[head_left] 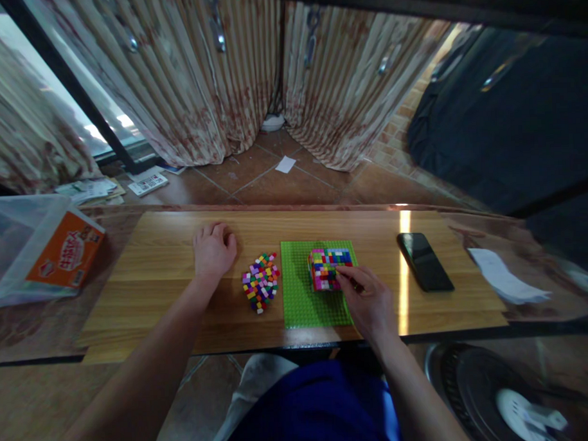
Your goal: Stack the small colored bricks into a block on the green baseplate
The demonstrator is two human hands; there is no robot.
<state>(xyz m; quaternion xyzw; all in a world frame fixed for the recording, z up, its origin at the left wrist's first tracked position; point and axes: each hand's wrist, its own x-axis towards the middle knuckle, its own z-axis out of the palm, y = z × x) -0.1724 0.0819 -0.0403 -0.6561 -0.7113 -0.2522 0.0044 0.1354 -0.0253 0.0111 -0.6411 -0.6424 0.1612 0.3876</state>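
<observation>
A block built of small multicoloured toy bricks (324, 261) stands on a green studded baseplate (297, 304). My right hand (371, 301) reaches in from the right, thumb and finger pinched together at the near right part of this block. Whatever the fingertips hold, if anything, is too small to make out. To the left of the baseplate lies a heap of loose toy bricks (261, 283) in many colours. Beyond the heap's left side my left hand (213, 252) rests on the wooden board, fingers loosely bent and thumb apart, holding nothing.
On the right of the wooden board (146, 277) lies a black phone (425, 262), with white paper (505, 276) past it. A clear plastic bin with an orange label (66, 251) stands at the far left. Patterned curtains (183, 89) hang behind; a round black fan-like object (493, 387) is below right.
</observation>
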